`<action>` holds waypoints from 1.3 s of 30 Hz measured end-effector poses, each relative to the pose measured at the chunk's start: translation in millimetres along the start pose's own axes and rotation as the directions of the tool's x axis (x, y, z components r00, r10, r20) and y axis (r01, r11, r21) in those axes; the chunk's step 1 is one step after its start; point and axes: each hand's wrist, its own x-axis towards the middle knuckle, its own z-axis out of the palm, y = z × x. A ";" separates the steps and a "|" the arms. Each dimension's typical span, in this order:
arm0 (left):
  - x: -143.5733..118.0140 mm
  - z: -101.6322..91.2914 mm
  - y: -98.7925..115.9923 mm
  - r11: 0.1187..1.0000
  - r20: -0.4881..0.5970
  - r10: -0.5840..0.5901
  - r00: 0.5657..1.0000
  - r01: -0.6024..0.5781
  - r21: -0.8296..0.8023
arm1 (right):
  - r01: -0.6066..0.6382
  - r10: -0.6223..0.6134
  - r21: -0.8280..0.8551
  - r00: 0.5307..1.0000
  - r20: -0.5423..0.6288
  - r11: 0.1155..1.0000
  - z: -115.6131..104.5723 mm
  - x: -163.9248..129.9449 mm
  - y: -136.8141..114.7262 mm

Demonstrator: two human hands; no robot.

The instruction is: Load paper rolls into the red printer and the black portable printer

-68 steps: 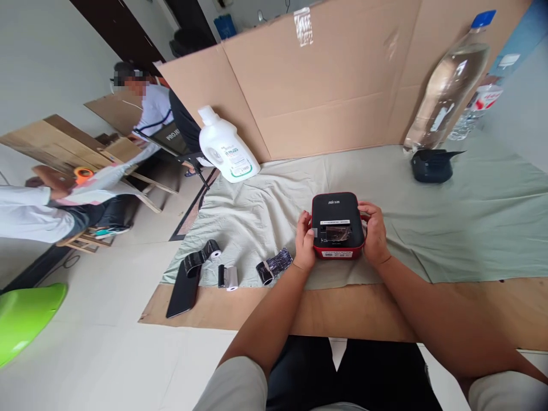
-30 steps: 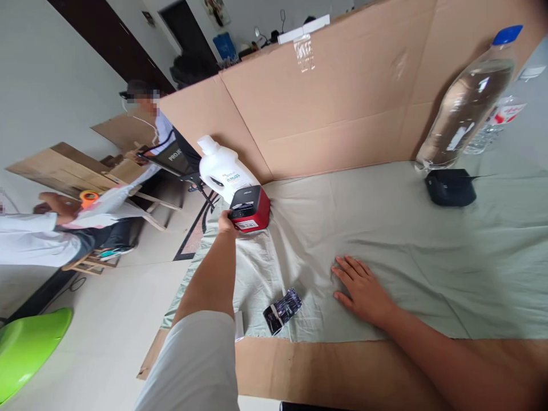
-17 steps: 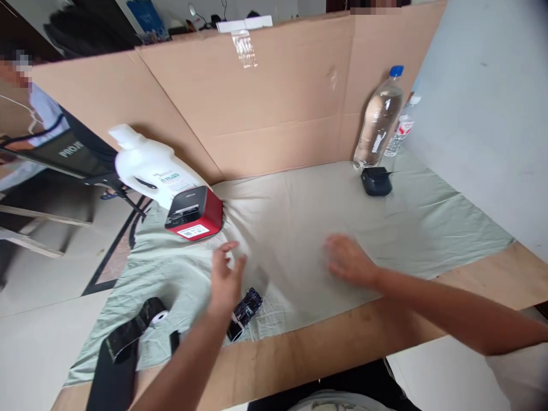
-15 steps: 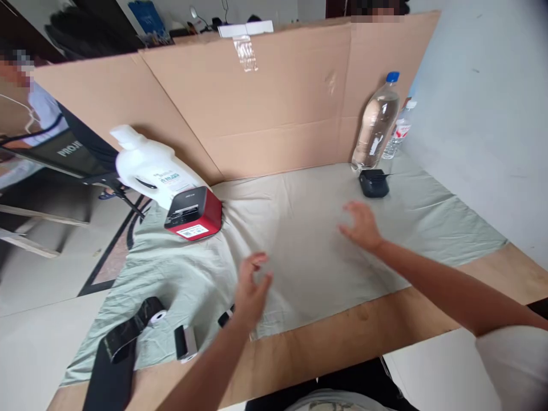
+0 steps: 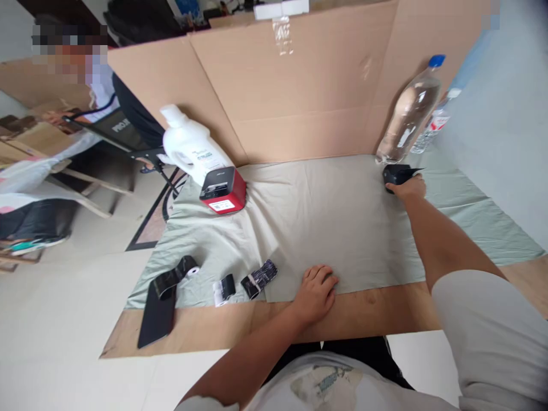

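My right hand (image 5: 411,187) is stretched out to the back right, its fingers wrapped round a small black printer (image 5: 396,173). A thin dark flap or sheet sticks out to the right from the top of that printer. Near the front edge of the table, my left hand (image 5: 315,294) rests palm down with nothing in it, fingers laid on the cloth. Left of it lie a partly unrolled black-and-white paper roll (image 5: 260,279) and a smaller roll (image 5: 225,289).
A red and black printer (image 5: 223,191) stands before a white jug (image 5: 194,142). A large water bottle (image 5: 411,114) and a smaller bottle (image 5: 432,128) lean at the back right. A phone (image 5: 157,317) lies front left, below an unrolled roll (image 5: 175,276). Cardboard (image 5: 299,85) walls the back.
My right hand has reached forward and right onto the small black printer. My left hand has come down onto the table's front edge. The camera view has shifted.
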 end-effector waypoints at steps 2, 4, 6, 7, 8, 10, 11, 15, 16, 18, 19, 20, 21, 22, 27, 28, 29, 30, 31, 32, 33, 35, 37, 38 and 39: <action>-0.5 -1.5 -0.4 0.998 0.011 -0.016 1.000 0.017 -0.057 | 0.027 -0.027 0.001 0.999 -0.023 1.000 -3.2 -9.2 2.3; -0.6 -2.1 -2.5 0.982 -0.012 -0.043 0.999 0.041 -0.182 | 0.051 -0.051 0.062 0.999 0.003 0.997 -6.3 -28.5 6.0; 2.1 -2.1 -4.9 0.917 -0.056 -0.116 0.992 0.085 -0.390 | 0.109 -0.117 0.146 0.992 0.050 0.983 -8.5 -59.9 10.9; 5.3 -2.1 -5.6 0.846 -0.065 -0.181 0.981 0.122 -0.520 | 0.155 -0.169 0.178 0.983 0.068 0.972 -9.0 -80.1 13.5; 9.9 -2.3 -5.9 0.736 -0.051 -0.262 0.964 0.165 -0.656 | 0.214 -0.234 0.207 0.969 0.076 0.955 -9.2 -103.3 15.7; 21.9 -3.6 -5.2 0.405 0.061 -0.409 0.911 0.240 -0.882 | 0.359 -0.389 0.262 0.918 0.072 0.896 -8.2 -156.5 19.1; 28.3 -4.9 -4.3 0.219 0.136 -0.440 0.888 0.253 -0.942 | 0.429 -0.463 0.288 0.884 0.060 0.856 -7.0 -185.4 20.3; 41.4 -13.1 0.3 -0.171 0.194 -0.404 0.894 0.135 -0.976 | 0.653 -0.698 0.388 0.715 -0.034 0.650 2.3 -290.1 27.3; 40.4 -15.3 0.4 -0.163 0.149 -0.427 0.892 0.086 -0.983 | 0.686 -0.732 0.393 0.680 -0.049 0.612 5.3 -307.3 31.0; 35.3 -18.8 -2.4 -0.097 0.068 -0.507 0.859 0.022 -0.995 | 0.722 -0.795 0.431 0.606 -0.017 0.541 10.6 -324.7 40.6; 32.4 -20.1 -5.0 -0.061 0.043 -0.538 0.842 0.012 -0.998 | 0.715 -0.817 0.473 0.576 0.019 0.514 12.6 -324.9 45.5; 30.0 -20.9 -8.3 -0.034 0.030 -0.552 0.833 0.013 -0.999 | 0.684 -0.823 0.528 0.565 0.054 0.504 14.2 -320.3 49.6; 28.4 -21.3 -11.7 -0.017 0.025 -0.551 0.834 0.019 -1.000 | 0.627 -0.808 0.588 0.583 0.081 0.511 15.5 -312.1 52.2; 27.6 -21.2 -15.1 -0.010 0.027 -0.539 0.842 0.026 -1.000 | 0.546 -0.772 0.647 0.627 0.105 0.532 16.7 -301.8 53.0; 29.6 -15.9 -25.9 -0.018 0.040 -0.467 0.884 0.036 -0.999 | 0.116 -0.610 0.829 0.734 0.300 0.547 28.1 -263.3 30.2; 29.7 -14.1 -27.4 -0.009 0.030 -0.455 0.890 0.029 -1.000 | 0.085 -0.633 0.837 0.696 0.339 0.541 31.1 -263.4 23.7; 29.5 -12.3 -29.2 0.005 0.014 -0.446 0.895 0.018 -1.000 | 0.077 -0.656 0.837 0.661 0.364 0.542 34.0 -266.2 17.9; 29.2 -10.5 -31.1 0.024 -0.002 -0.439 0.899 0.009 -1.000 | 0.088 -0.673 0.832 0.638 0.375 0.548 36.7 -271.0 13.1; 28.9 -8.7 -33.1 0.043 -0.017 -0.432 0.902 0.002 -0.999 | 0.110 -0.679 0.825 0.633 0.372 0.554 39.2 -276.9 9.6; 28.8 -7.2 -35.2 0.062 -0.027 -0.427 0.904 0.000 -0.998 | 0.137 -0.678 0.817 0.642 0.358 0.560 41.5 -283.3 7.3; 28.8 -5.9 -37.2 0.078 -0.035 -0.425 0.905 -0.002 -0.997 | 0.164 -0.671 0.809 0.662 0.334 0.564 43.5 -289.3 6.1; 29.3 -4.6 -39.7 0.099 -0.047 -0.421 0.906 -0.005 -0.995 | 0.210 -0.650 0.799 0.709 0.272 0.564 47.1 -298.9 6.0; 30.1 -4.8 -39.6 0.099 -0.058 -0.421 0.905 -0.018 -0.995 | 0.237 -0.624 0.784 0.747 0.230 0.573 49.7 -304.1 7.3; 30.4 -5.5 -38.6 0.094 -0.060 -0.422 0.905 -0.022 -0.995 | 0.239 -0.613 0.779 0.758 0.224 0.579 50.5 -305.2 8.2; 30.7 -6.5 -37.1 0.087 -0.055 -0.424 0.904 -0.020 -0.996 | 0.228 -0.605 0.779 0.762 0.230 0.584 50.9 -305.3 9.1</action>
